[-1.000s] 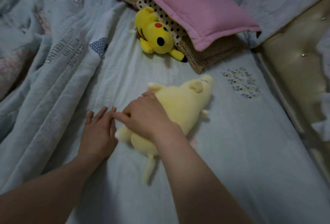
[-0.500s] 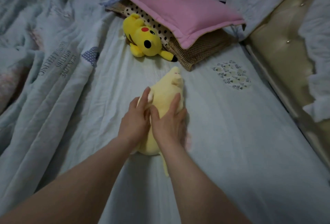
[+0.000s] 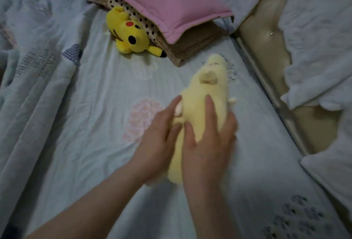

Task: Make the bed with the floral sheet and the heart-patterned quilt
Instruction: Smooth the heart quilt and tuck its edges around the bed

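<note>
Along the left side the heart-patterned quilt (image 3: 36, 71) lies bunched, its long folds running the length of the bed from near edge to pillows. Just beside it the floral sheet (image 3: 91, 153) is spread flat on the same axis. At its far end a yellow plush (image 3: 129, 33) leans on a stack of pillows topped by a pink pillow (image 3: 171, 4). The left hand (image 3: 158, 143) presses straight fingers against the left flank of a pale plush toy (image 3: 207, 86), whose head points away and slightly right. The right hand (image 3: 207, 143) grips it from above, outer fingers curled over its right flank. A padded bed frame (image 3: 261, 48) borders the sheet on the right. Since half a second ago the toy has shifted right toward that frame, baring a pink print (image 3: 144, 120).
</note>
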